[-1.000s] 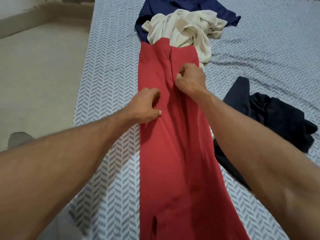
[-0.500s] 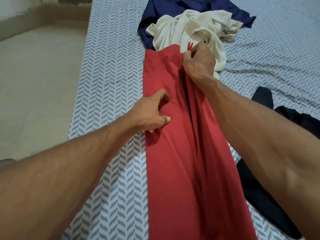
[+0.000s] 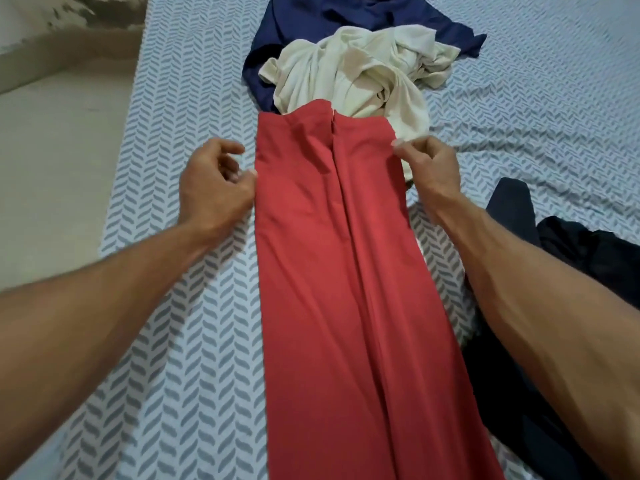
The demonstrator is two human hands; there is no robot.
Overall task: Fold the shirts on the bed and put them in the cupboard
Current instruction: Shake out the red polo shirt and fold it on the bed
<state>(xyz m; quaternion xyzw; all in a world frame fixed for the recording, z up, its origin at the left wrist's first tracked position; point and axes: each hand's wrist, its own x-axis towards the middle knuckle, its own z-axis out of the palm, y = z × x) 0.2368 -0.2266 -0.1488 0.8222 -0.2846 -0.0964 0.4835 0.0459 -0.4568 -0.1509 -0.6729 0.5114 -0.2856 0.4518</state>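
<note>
Crowding red shirt (image 3: pixel 346 271): cream shirt (image 3: pixel 353 77) overlapped, black garment (image 3: pixel 571 244) beside.

A bedroom in a home: a bed (image 3: pixel 180 98) with a patterned grey-and-white sheet carries loose shirts (image 3: pixel 349 77), and past its left edge lies a bare floor (image 3: pixel 52 150) meeting a stained wall (image 3: pixel 41 15).

The red shirt (image 3: pixel 346 258) lies folded into a long strip on the patterned bed (image 3: pixel 173 341). The left hand (image 3: pixel 214 181) touches its left edge with loosely curled fingers; the right hand (image 3: pixel 429 164) pinches its right edge. A cream shirt (image 3: pixel 353 77) lies bunched at the strip's far end.
</note>
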